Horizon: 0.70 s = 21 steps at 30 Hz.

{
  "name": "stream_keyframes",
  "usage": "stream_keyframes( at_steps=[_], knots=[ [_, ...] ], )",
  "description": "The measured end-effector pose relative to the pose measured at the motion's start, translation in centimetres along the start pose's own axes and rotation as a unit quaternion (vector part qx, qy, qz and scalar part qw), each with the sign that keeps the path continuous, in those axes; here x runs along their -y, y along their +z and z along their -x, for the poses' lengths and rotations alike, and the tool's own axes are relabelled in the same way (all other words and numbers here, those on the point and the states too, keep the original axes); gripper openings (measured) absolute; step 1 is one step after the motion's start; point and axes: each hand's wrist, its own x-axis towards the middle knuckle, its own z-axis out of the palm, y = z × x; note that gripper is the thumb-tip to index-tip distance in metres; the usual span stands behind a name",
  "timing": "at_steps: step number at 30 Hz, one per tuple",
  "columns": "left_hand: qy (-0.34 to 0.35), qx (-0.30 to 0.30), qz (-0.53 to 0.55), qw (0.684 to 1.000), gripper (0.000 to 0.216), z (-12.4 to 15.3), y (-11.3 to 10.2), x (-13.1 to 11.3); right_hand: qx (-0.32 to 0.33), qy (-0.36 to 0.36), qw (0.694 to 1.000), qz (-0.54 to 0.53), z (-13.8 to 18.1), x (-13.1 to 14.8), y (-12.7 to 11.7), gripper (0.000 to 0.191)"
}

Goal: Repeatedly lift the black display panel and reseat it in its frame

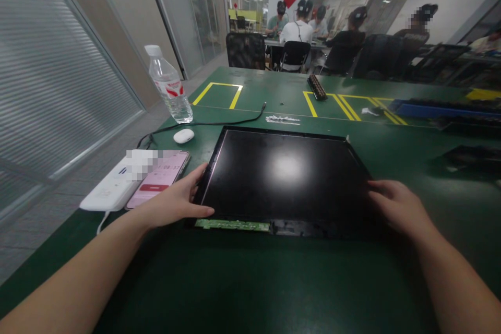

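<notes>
A black flat display panel (285, 175) lies on the green table (250, 282), with a thin green circuit strip (233, 225) along its near edge. My left hand (178, 199) grips the panel's left near corner, thumb on the front edge and fingers along the side. My right hand (395, 204) holds the panel's right edge, fingers curled over it.
Left of the panel lie a phone (162, 177) with a lit screen, a white power bank (113, 188), a white earbud case (183, 135), a water bottle (169, 86) and a black cable (219, 123). Yellow tape boxes mark the far table. Several people sit at a table beyond.
</notes>
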Motion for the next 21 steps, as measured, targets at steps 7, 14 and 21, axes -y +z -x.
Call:
stream_keyframes(
  at_steps=[7, 14, 21],
  knots=[
    [-0.047, -0.125, 0.079, 0.988, 0.07, -0.4, 1.7, -0.9, 0.001, 0.005, 1.0, -0.004, 0.1, 0.1, 0.0, 0.033],
    [-0.079, -0.156, 0.196, 0.965, 0.055, -0.8, 1.9, -1.1, 0.004, -0.007, 1.0, -0.011, 0.1, 0.0, 0.0, 0.034],
    [-0.076, -0.179, 0.233, 0.953, 0.072, -0.8, 2.6, -1.2, -0.001, -0.001, 1.0, -0.018, 0.3, 0.3, 0.2, 0.034]
  ],
)
